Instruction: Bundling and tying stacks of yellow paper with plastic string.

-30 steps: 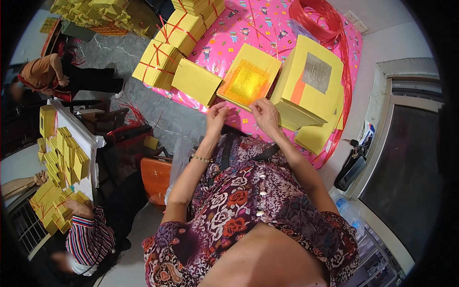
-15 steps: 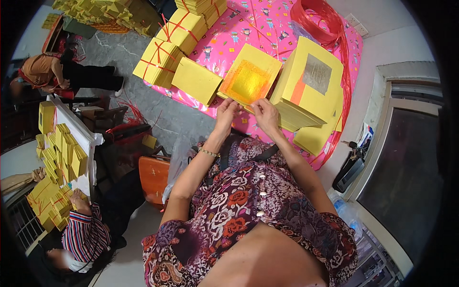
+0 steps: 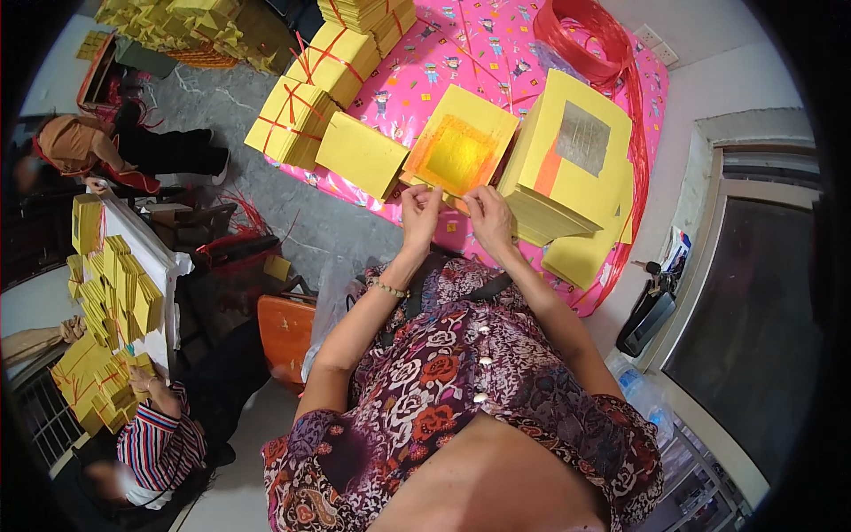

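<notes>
Head view: both hands are at work on the gold-patched paper (image 3: 457,152), which lies on the pink-covered table (image 3: 401,96) directly in front of the person. The left hand (image 3: 420,213) has thumb and fingers pinched on the near edge, and the right hand (image 3: 489,217) pinches that same edge, just beside it! To the right stands the tall yellow stack (image 3: 554,199), a silver patch on top; to the left, a plain yellow stack (image 3: 362,155), and beyond that the bundles (image 3: 291,117) tied in red. A red ribbon coil (image 3: 581,53) sits at the back. Far left, a co-worker in a striped sleeve (image 3: 160,443) touches yellow papers (image 3: 108,386).
</notes>
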Demonstrator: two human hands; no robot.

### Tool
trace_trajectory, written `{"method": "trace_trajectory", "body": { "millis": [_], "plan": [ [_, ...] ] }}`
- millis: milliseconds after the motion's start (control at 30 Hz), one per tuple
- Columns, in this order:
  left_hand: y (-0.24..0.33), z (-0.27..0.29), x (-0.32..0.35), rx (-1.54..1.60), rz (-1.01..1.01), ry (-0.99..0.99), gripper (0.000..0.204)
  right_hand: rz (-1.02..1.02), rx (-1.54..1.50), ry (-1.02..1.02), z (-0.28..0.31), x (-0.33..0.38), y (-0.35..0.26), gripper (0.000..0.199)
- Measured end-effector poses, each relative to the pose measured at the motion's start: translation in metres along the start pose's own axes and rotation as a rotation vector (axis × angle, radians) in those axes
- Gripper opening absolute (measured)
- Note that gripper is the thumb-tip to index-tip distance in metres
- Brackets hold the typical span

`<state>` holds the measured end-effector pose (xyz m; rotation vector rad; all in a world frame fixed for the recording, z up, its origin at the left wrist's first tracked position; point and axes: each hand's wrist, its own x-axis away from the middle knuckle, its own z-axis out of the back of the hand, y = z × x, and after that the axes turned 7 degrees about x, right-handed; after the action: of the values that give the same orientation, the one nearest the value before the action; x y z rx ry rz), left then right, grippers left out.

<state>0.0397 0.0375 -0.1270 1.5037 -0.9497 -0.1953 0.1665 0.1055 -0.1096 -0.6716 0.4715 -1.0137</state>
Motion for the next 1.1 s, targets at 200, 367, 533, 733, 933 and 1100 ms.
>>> {"method": "trace_trajectory", "body": {
  "millis": [200,367,533,733,933,1100],
  "plan": [
    [0.018,-0.019,-0.023,0.203,0.284,-0.221,0.032,0.113,0.050,0.067,0.006,0.001,-0.005,0.011],
    [0.013,-0.014,-0.026,0.039,0.156,-0.113,0.020,0.152,0.059,0.034,0.021,0.003,-0.024,0.012],
    [0.045,-0.007,-0.011,0.090,0.183,-0.194,0.020,0.316,0.102,0.183,0.033,0.002,-0.037,0.029],
    [0.085,0.009,0.022,0.110,0.189,-0.124,0.046,0.372,0.040,0.159,0.044,-0.002,-0.044,0.035],
    [0.117,0.008,0.055,-0.853,-0.987,0.089,0.065,0.389,0.024,0.141,0.062,-0.002,-0.066,0.034],
    [0.135,0.019,0.046,-0.936,-0.747,-0.449,0.042,0.452,0.014,0.058,0.077,-0.005,-0.086,0.036]
  ]
}}
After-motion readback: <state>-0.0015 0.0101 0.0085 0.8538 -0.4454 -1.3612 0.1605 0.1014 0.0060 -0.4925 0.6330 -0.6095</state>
